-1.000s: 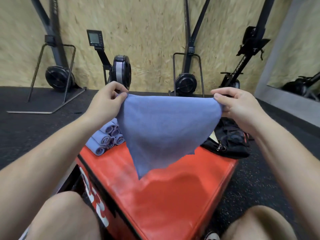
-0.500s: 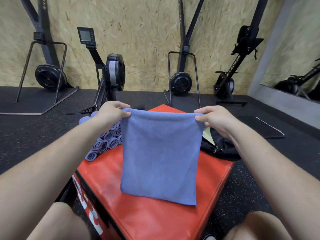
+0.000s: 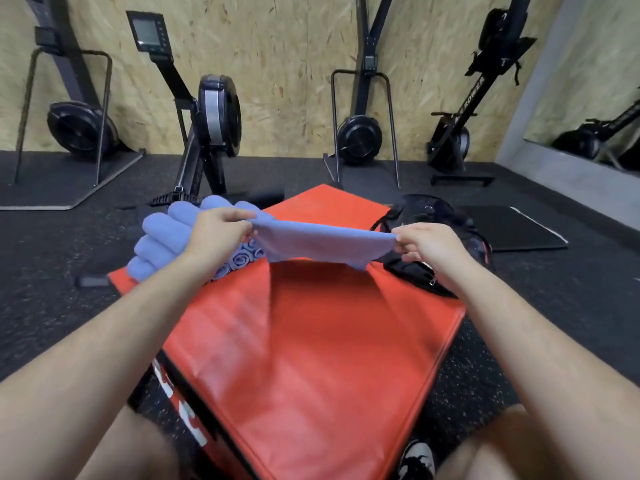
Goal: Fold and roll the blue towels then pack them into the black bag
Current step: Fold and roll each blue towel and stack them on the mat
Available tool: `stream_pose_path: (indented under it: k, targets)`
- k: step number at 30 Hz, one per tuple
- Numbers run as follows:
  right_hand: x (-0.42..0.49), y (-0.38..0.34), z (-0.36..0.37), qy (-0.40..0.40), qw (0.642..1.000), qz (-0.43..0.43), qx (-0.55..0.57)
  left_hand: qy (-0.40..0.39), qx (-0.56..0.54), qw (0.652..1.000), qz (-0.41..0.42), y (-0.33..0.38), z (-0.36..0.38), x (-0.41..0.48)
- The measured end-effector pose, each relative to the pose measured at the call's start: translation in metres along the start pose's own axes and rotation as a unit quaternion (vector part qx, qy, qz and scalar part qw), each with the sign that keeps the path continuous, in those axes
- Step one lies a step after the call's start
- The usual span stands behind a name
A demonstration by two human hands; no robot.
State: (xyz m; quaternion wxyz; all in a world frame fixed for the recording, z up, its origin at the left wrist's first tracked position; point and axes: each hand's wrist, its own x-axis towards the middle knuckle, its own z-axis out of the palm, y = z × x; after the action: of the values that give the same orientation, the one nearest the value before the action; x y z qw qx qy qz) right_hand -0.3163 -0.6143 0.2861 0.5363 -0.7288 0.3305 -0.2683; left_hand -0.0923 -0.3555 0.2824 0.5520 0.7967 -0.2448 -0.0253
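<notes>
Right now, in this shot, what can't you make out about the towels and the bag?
Rolled towels: head view, the left hand and forearm cover part of the pile, so no count.
Black bag: head view, the right hand and held towel cover its near side; contents unseen.
Held towel: head view, stretched nearly edge-on and blurred; folded layers unclear.
Lettering on red box: head view, steeply angled, partly behind the leg; unreadable.

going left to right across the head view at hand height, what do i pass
rolled towels → left hand → blue towel → right hand → black floor mat
</notes>
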Motion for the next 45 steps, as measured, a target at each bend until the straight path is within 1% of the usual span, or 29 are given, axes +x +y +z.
stream_pose_path:
  k: [2,4,7,9,11,13,14,16,18,20,21,23,25,28,31,35,36,38,41,43,45]
  targets:
    - [-0.012,0.044,0.01,0.011,0.999,0.039,-0.013,-0.028,-0.054,0.997,-0.054,-0.036,0.014,-0.023]
    - [-0.03,0.095,0.022,0.013,0.995,0.067,-0.074,-0.046,-0.053,0.994,-0.086,-0.076,0.027,-0.047]
    - [-0.061,0.16,0.036,0.002,0.983,0.126,-0.13,-0.077,0.031,0.987,-0.139,-0.136,0.043,-0.087]
    - [-0.071,0.181,0.039,-0.013,0.976,0.116,-0.186,-0.101,0.092,0.978,-0.158,-0.162,0.045,-0.103]
    - [-0.072,0.184,0.043,-0.013,0.965,0.105,-0.239,-0.099,0.122,0.974,-0.161,-0.174,0.042,-0.104]
    - [-0.076,0.187,0.046,0.003,0.951,0.095,-0.296,-0.113,0.175,0.97,-0.126,-0.177,0.042,-0.103]
    - [-0.078,0.189,0.047,0.014,0.94,0.066,-0.334,-0.111,0.216,0.966,-0.09,-0.179,0.043,-0.103]
    - [-0.082,0.19,0.052,0.022,0.916,-0.035,-0.399,-0.079,0.267,0.96,-0.008,-0.179,0.049,-0.106]
    - [-0.079,0.183,0.063,0.01,0.897,-0.132,-0.422,-0.069,0.276,0.956,0.075,-0.174,0.06,-0.107]
    - [-0.071,0.174,0.077,-0.021,0.876,-0.175,-0.45,-0.091,0.289,0.943,0.136,-0.164,0.074,-0.102]
    - [-0.066,0.172,0.084,-0.041,0.867,-0.172,-0.467,-0.108,0.298,0.938,0.144,-0.16,0.081,-0.098]
    - [-0.057,0.172,0.094,-0.077,0.853,-0.141,-0.496,-0.152,0.331,0.923,0.128,-0.157,0.093,-0.089]
    - [-0.053,0.175,0.101,-0.092,0.853,-0.12,-0.499,-0.191,0.37,0.902,0.117,-0.157,0.099,-0.084]
    - [-0.053,0.177,0.103,-0.098,0.855,-0.119,-0.495,-0.201,0.362,0.901,0.13,-0.154,0.101,-0.087]
    - [-0.063,0.174,0.096,-0.14,0.853,-0.112,-0.49,-0.227,0.355,0.898,0.126,-0.147,0.094,-0.097]
    - [-0.096,0.168,0.083,-0.232,0.817,-0.086,-0.522,-0.321,0.382,0.86,0.112,-0.14,0.072,-0.121]
    - [-0.1,0.163,0.082,-0.247,0.811,-0.084,-0.524,-0.334,0.375,0.857,0.112,-0.138,0.069,-0.121]
    - [-0.097,0.149,0.083,-0.248,0.815,-0.093,-0.515,-0.334,0.351,0.866,0.124,-0.133,0.071,-0.113]
    - [-0.069,0.138,0.095,-0.229,0.83,-0.118,-0.495,-0.294,0.33,0.884,0.15,-0.134,0.089,-0.083]
    - [-0.047,0.137,0.104,-0.223,0.829,-0.12,-0.499,-0.288,0.334,0.884,0.156,-0.138,0.103,-0.062]
    - [-0.024,0.137,0.109,-0.22,0.818,-0.122,-0.518,-0.296,0.355,0.874,0.153,-0.141,0.112,-0.044]
